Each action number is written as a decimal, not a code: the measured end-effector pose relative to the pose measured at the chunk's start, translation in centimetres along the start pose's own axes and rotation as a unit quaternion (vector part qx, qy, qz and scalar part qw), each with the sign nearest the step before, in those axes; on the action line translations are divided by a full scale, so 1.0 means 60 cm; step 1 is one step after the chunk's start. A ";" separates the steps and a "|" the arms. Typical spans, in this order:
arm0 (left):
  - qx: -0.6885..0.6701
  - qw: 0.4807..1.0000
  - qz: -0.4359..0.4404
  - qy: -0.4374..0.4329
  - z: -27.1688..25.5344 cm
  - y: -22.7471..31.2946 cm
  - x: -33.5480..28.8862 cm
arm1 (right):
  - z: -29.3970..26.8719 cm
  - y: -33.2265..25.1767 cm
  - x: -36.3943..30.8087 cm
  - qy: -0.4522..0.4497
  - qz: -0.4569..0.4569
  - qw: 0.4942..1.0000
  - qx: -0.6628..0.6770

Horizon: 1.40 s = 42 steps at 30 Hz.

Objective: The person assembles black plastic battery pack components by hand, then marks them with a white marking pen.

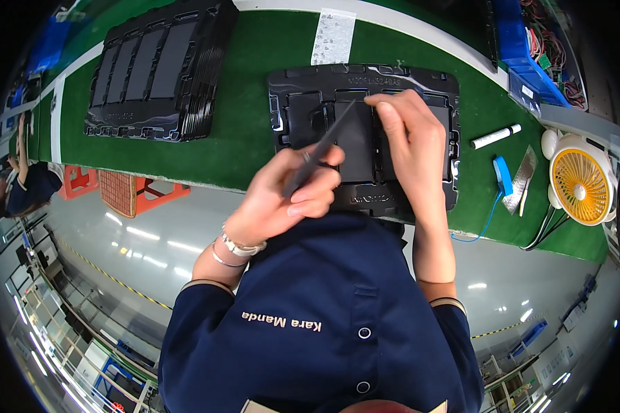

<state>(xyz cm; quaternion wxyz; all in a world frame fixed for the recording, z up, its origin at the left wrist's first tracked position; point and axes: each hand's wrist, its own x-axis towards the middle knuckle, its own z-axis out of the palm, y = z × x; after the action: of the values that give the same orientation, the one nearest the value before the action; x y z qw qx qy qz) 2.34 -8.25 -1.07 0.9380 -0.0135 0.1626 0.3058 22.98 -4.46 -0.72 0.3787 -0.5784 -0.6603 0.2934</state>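
Over the black tray [365, 131], my left hand [289, 199] pinches thin tweezers [320, 148]; right hand [410, 134] fingertips press flat (best kept steady, tips low).

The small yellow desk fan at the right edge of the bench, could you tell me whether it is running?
Cannot tell. The yellow desk fan stands upright behind its grille, which hides the blades.

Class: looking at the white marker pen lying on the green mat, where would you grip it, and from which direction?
Grip the white marker pen across the middle of its barrel, coming straight down from above. It lies flat and slightly slanted on the green mat, with bare mat either side for fingertips.
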 end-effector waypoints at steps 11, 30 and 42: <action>0.795 0.503 0.100 0.324 0.013 0.001 -0.045 | -0.011 0.014 0.011 -0.084 -0.022 0.993 -0.083; 0.401 0.855 0.292 0.151 0.049 -0.012 0.040 | -0.002 -0.045 -0.040 -0.110 0.135 0.891 0.420; 0.448 0.827 0.287 0.183 0.063 -0.021 0.040 | -0.006 -0.042 -0.048 -0.096 0.118 0.900 0.408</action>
<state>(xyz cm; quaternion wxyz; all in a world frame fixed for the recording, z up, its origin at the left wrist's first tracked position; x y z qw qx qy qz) 6.01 -7.43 1.67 0.6643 0.3993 0.4468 0.4468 22.04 -7.69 1.11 0.4788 -0.4163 -0.4427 0.6337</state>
